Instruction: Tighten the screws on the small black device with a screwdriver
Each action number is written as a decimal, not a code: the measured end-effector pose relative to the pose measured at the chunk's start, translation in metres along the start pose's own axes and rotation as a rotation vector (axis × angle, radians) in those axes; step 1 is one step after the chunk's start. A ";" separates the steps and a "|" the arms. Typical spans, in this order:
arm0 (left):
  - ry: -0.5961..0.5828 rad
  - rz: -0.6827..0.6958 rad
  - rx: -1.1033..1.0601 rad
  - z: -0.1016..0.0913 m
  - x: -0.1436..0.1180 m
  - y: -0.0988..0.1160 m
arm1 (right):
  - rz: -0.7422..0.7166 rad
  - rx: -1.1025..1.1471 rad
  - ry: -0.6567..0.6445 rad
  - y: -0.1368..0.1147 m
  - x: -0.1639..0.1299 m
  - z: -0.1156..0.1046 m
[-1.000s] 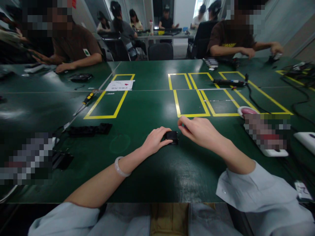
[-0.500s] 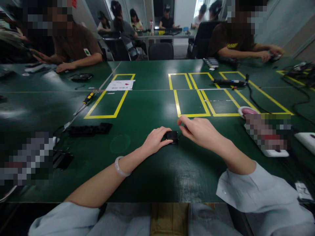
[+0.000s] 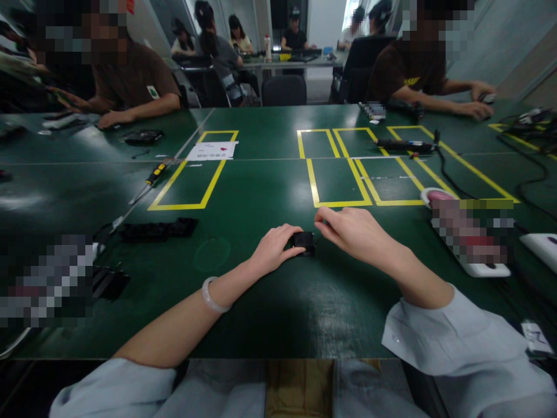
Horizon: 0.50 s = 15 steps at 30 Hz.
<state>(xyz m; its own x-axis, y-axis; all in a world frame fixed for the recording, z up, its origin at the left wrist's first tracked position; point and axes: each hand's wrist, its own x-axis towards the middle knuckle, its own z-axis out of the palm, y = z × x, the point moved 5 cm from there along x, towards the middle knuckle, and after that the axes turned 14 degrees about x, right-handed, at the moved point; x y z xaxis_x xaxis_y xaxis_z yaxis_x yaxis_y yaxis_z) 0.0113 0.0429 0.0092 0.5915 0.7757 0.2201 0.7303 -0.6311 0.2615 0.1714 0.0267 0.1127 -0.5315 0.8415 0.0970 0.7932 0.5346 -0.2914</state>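
Note:
A small black block-shaped part (image 3: 303, 242) lies on the green table in front of me. My left hand (image 3: 278, 247) is closed on its left end, fingers over the far side and thumb along the near side. Just right of the part, and apart from it, my right hand (image 3: 350, 229) hovers with thumb and forefinger drawn together. Whatever those fingertips may hold is too small to make out.
To the left lie a black strip-like part (image 3: 159, 229) and a yellow-and-black screwdriver (image 3: 157, 173). A white paper (image 3: 212, 151) and yellow tape outlines (image 3: 343, 204) are farther back. A black corded tool (image 3: 404, 145) sits at right. Co-workers sit across the table.
The thumb and forefinger of my right hand have come closer together. My left hand and the black part stay put. The co-worker at the far right has shifted both hands.

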 end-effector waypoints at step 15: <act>0.001 0.011 0.005 -0.001 0.001 0.001 | -0.016 0.023 0.019 0.000 0.000 0.001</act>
<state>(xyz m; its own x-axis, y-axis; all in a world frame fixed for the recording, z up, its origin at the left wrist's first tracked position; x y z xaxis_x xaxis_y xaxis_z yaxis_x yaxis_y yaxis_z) 0.0123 0.0427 0.0102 0.5987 0.7690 0.2240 0.7256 -0.6392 0.2550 0.1714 0.0264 0.1120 -0.5380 0.8345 0.1193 0.7778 0.5460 -0.3114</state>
